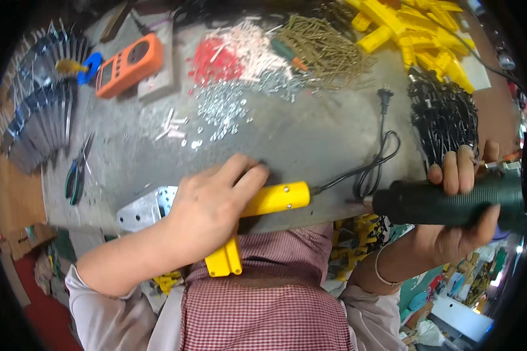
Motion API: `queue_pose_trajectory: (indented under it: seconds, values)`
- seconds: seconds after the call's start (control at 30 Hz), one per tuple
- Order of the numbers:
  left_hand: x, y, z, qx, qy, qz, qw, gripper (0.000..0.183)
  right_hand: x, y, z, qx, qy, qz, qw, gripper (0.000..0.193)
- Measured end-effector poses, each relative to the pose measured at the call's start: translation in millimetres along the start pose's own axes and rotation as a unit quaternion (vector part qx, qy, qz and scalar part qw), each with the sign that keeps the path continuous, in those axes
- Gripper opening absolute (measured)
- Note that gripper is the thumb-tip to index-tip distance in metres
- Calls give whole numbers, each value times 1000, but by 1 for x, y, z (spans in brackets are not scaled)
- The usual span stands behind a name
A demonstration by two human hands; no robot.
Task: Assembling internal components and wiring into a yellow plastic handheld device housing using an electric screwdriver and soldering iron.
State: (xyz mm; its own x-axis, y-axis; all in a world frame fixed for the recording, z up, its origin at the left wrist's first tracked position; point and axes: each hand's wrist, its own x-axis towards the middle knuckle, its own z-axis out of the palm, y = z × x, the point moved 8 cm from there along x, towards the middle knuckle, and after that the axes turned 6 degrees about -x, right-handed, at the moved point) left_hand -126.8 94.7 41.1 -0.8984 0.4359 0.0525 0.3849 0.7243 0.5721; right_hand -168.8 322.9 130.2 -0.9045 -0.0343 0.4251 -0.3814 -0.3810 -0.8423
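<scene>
My left hand [214, 196] is closed around a corded tool with a yellow handle [284, 198] at the table's near edge. A flat grey metal plate [137, 212] with holes sticks out of it on the left. Below the hand, a yellow two-pronged part [223, 260] hangs over the edge. Screws show in the handle, and a black cord [363, 175] runs from its right end to a plug. On the right, my right hand [465, 187] is wrapped round a dark green electric screwdriver [418, 202] with a ribbed body. Its tip points left, towards the handle.
Piles of nuts [222, 108], red and white sleeves [246, 50], and long screws [328, 50] lie at the back. Yellow handle shells [416, 35] and black cords [442, 114] sit right. Metal plates [38, 126], pliers [73, 181] and an orange multimeter [129, 64] lie left.
</scene>
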Motion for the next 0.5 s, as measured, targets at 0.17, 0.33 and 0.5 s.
queue_pose_trajectory:
  seconds: [0.17, 0.33, 0.5]
  values:
    - [-1, 36, -3, 171, 162, 174, 956, 39, -3, 13, 41, 3, -12, -43, 999, 68]
    - [5, 22, 28, 59, 12, 27, 998, 24, -8, 34, 71, 0, -132, -48, 990, 67]
    - [1, 17, 20, -18, 56, 4, 998, 23, -9, 45, 94, -41, -148, 29, 988, 54]
